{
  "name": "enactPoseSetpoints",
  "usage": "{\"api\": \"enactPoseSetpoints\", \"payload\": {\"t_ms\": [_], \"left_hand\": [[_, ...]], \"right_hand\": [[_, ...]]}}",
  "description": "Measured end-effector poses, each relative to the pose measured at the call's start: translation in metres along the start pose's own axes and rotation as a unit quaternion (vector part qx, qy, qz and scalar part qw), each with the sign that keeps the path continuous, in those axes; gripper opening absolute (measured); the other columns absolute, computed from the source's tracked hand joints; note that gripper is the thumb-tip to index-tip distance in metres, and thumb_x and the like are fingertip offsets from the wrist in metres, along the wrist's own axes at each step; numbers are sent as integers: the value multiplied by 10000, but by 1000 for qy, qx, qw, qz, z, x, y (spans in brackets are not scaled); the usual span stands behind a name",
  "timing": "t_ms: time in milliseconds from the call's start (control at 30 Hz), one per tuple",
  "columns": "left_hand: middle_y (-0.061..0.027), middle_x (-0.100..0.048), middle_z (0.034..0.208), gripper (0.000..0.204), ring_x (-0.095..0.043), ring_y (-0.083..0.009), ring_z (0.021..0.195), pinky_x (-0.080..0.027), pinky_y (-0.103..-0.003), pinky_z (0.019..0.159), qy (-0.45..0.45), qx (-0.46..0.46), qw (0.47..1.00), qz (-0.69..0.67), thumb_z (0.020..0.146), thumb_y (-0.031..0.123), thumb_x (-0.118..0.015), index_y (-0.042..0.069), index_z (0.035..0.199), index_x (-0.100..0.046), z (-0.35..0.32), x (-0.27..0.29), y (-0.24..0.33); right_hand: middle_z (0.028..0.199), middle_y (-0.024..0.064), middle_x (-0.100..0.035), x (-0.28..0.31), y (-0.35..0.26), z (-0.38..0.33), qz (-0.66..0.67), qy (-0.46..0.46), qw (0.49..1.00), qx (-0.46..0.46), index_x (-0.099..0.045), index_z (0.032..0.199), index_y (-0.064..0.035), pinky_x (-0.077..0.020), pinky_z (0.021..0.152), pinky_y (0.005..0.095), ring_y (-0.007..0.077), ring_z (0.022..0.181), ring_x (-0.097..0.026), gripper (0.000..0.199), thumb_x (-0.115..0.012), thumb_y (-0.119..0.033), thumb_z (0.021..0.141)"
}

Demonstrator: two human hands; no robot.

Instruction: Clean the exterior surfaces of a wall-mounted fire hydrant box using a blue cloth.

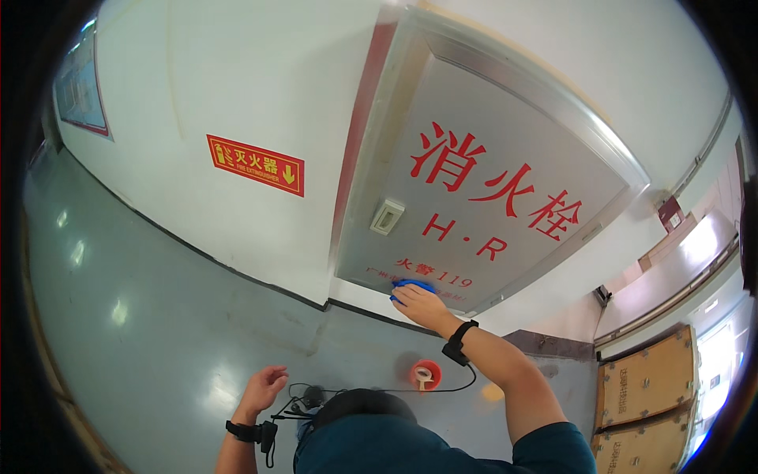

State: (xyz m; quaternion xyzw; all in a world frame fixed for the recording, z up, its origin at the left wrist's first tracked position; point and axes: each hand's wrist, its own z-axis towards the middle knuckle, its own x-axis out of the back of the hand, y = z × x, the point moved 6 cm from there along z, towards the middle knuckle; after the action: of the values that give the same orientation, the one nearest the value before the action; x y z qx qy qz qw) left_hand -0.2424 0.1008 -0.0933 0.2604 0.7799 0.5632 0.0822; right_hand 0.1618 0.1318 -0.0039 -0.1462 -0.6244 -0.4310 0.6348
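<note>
My right hand (422, 306) is closed on a blue cloth (414, 284) and presses it against the lower edge of a grey metal cabinet door (458, 87) set in the white wall. Large red characters mark the door, and smaller red print lies around the cloth. A pale recessed handle (387, 216) sits on the door's left side. Down at the lower left, my left hand (265, 388) hangs in the air with its fingers loosely bent and apart, holding nothing. Each wrist wears a black strap with a small device.
On the grey floor (158, 292) stands a small red tub (426, 365) with a pale roll in it. Black cables run near my body. A red and yellow sign (255, 165) is on the wall, and wooden crates (647, 379) stand at the right.
</note>
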Motion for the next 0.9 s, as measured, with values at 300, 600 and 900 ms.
{"api": "enactPoseSetpoints", "payload": {"t_ms": [300,600,900], "left_hand": [[-106,-692,1084,328,-646,-158,1000,-498,-283,889,-8,1,1000,8,924,141,-622,-7,1215,-593,2,-3,6],[-109,-689,1089,331,-643,-164,1003,-496,-286,892,21,8,1000,-13,926,140,-618,-9,1221,-590,-10,11,-5],[-110,-692,1079,335,-645,-166,996,-498,-289,885,56,15,998,-7,923,140,-622,-9,1222,-594,-25,26,-14]], "right_hand": [[1290,87,-567,13,-5,7,13,-16,999,-26,-614,1152,-92,-381,1069,369,235,1229,-507,319,-572,-134,838],[1261,96,-578,11,-23,85,33,49,997,46,-623,1138,-103,-373,1070,377,243,1221,-507,305,-571,-148,841],[1194,101,-614,-23,-20,93,-18,32,997,69,-651,1041,-51,-393,1038,358,239,1180,-531,238,-584,-158,839]]}}
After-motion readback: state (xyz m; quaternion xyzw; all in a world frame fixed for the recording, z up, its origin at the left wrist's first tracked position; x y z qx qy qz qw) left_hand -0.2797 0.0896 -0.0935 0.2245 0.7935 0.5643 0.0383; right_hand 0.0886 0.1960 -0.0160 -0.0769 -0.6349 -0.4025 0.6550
